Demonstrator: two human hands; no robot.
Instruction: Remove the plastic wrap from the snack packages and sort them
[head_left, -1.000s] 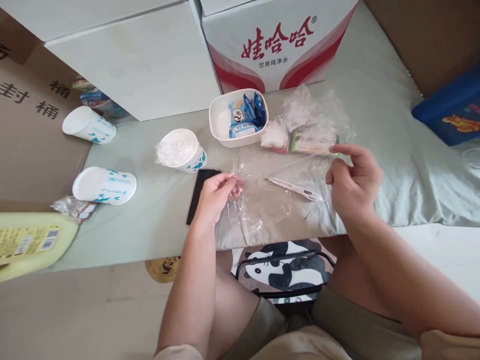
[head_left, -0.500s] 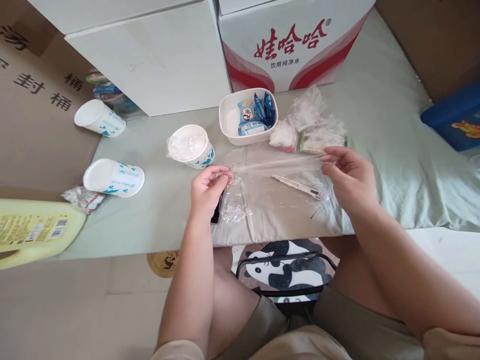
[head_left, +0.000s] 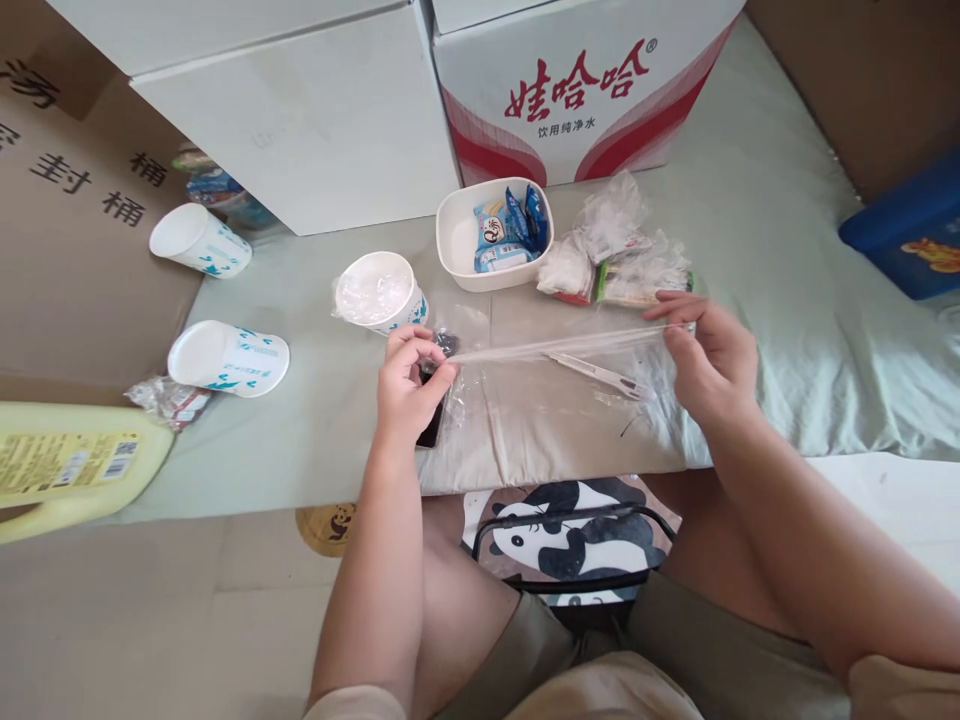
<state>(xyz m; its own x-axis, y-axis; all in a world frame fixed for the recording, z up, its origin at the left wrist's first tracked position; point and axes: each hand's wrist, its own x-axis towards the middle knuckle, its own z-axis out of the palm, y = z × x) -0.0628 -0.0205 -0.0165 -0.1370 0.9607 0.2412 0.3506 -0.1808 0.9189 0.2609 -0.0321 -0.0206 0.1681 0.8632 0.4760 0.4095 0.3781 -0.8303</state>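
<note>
A sheet of clear plastic film [head_left: 555,346] is stretched taut between my hands above the cloth-covered surface. My left hand [head_left: 412,385] pinches one end between thumb and fingers. At the other end, my right hand [head_left: 709,350] grips the film with thumb and forefinger, its other fingers spread. Beneath the film lies a white utility knife [head_left: 592,373]. A dark phone-like object [head_left: 431,425] shows partly behind my left hand. Just beyond that hand stands a paper cup [head_left: 381,290] with crinkled clear film over its mouth.
A white tub [head_left: 450,255] holds blue snack packets; beside it sit bagged packets [head_left: 607,245]. Two paper cups [head_left: 199,240] lie tipped at left near a yellow jug [head_left: 82,460]. White cartons [head_left: 300,130] line the back, and a blue container [head_left: 907,235] is at right.
The film, spread lower and flatter before, is now pulled into a narrow, taut band. My right hand has shifted slightly right, and more of the dark object shows by my left hand.
</note>
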